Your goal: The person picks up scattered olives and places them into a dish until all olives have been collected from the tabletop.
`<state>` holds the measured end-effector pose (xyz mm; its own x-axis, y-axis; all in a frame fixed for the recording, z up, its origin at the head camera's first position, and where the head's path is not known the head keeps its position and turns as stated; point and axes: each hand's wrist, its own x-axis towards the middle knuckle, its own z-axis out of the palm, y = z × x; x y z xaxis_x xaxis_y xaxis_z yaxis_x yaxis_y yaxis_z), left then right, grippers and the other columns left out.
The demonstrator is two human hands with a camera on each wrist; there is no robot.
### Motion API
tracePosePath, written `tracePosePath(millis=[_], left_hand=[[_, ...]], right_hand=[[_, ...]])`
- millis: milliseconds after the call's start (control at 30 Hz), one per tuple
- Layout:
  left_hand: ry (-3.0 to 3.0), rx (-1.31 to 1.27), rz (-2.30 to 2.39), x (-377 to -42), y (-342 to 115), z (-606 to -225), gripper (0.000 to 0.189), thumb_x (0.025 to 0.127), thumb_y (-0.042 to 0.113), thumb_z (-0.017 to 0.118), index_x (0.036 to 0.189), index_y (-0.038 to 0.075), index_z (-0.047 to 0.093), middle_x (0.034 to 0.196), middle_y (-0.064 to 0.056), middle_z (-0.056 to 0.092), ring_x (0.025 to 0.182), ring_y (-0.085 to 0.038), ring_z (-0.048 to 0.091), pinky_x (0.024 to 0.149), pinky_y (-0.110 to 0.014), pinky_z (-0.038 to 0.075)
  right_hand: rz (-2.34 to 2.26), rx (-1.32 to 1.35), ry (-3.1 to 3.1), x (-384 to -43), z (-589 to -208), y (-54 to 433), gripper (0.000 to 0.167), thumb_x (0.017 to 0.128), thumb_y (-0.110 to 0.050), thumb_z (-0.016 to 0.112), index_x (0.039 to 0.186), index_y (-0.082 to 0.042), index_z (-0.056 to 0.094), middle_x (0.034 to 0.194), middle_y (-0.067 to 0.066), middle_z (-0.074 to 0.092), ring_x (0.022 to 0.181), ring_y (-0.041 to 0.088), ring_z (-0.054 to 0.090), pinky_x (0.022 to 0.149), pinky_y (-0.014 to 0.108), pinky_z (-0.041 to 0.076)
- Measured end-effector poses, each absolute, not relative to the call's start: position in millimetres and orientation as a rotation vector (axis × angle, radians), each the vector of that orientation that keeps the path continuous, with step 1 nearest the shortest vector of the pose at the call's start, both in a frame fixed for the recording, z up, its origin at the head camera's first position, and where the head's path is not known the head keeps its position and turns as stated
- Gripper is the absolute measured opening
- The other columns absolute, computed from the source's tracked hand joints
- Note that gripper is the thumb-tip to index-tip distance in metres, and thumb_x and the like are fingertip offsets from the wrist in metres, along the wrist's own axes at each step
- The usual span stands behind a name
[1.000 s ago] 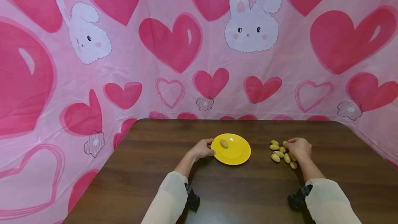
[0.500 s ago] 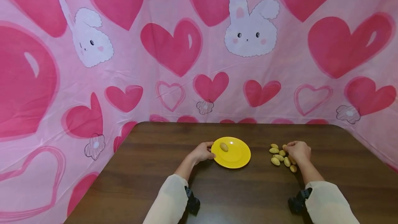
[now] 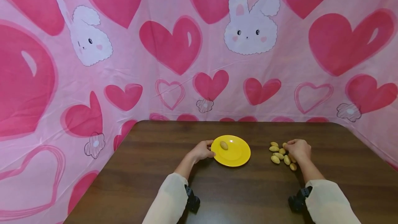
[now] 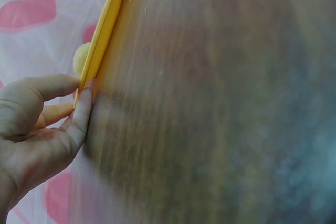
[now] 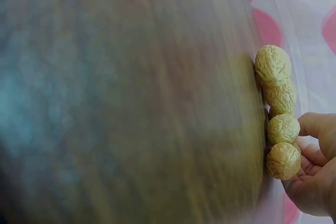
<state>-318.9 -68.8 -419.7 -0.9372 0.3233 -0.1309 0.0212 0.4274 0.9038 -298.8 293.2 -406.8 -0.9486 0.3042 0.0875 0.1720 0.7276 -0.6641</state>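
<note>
My left hand [image 3: 202, 150] pinches the left rim of a round yellow plate [image 3: 233, 160]. The left wrist view shows the thumb and fingers [image 4: 58, 85] on either side of that rim. One wrinkled, yellow-green oval fruit [image 3: 224, 145], like a preserved olive, lies on the plate's left part. Over at the right, my right hand [image 3: 299, 149] pinches another such fruit [image 3: 284, 145] at the far side of a loose group. Several more fruits [image 3: 275, 159] lie close together on the table beside the hand. In the right wrist view, nearer fruits [image 5: 283, 161] partly hide the fingertips.
The dark brown wooden table [image 3: 242, 189] has rounded far corners. Behind it hangs a pink cloth [image 3: 214, 54] with hearts and rabbit faces. A small black camera sits on each wrist, the left camera [image 3: 192, 199] and the right camera [image 3: 298, 199], by pale sleeves.
The head view tips slightly down and back. Both hands, the plate and the fruits stay where they were.
</note>
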Motion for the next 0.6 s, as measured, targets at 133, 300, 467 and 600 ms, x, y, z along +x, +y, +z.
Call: tracePosePath(millis=[133,300,467,600], left_hand=[[2.399,0.297,1.521,-319.1,-69.0,-420.9,0.061,0.079,-0.006,0.066,0.135,-0.003,0.042,0.099,-0.01,0.057,0.082,-0.02,0.052,0.077,-0.032,0.05],[2.39,0.295,1.529,-319.4,-69.9,-422.3,0.061,0.078,-0.007,0.066,0.135,-0.003,0.042,0.099,-0.01,0.057,0.081,-0.02,0.053,0.078,-0.032,0.051],[2.389,0.305,1.536,-319.3,-70.3,-422.0,0.062,0.079,-0.007,0.065,0.135,-0.004,0.041,0.1,-0.01,0.057,0.081,-0.019,0.053,0.077,-0.031,0.051],[2.395,0.325,1.542,-319.6,-69.7,-421.7,0.062,0.078,-0.008,0.066,0.135,-0.004,0.042,0.098,-0.011,0.057,0.079,-0.019,0.053,0.075,-0.031,0.051]], right_hand=[[1.019,-0.368,-2.728,-298.4,-407.8,292.8,0.029,0.082,-0.017,0.061,0.092,0.009,0.064,0.094,0.026,0.062,0.094,0.047,0.046,0.084,0.053,0.036],[1.021,-0.365,-2.736,-298.4,-407.3,292.3,0.028,0.082,-0.017,0.061,0.093,0.01,0.064,0.094,0.026,0.061,0.095,0.047,0.045,0.084,0.052,0.035],[1.035,-0.382,-2.738,-298.8,-405.8,291.7,0.029,0.083,-0.017,0.061,0.094,0.01,0.064,0.095,0.026,0.061,0.095,0.047,0.045,0.084,0.052,0.036],[1.054,-0.41,-2.749,-298.6,-404.5,290.8,0.029,0.084,-0.017,0.061,0.096,0.01,0.063,0.098,0.027,0.06,0.096,0.047,0.044,0.084,0.053,0.036]])
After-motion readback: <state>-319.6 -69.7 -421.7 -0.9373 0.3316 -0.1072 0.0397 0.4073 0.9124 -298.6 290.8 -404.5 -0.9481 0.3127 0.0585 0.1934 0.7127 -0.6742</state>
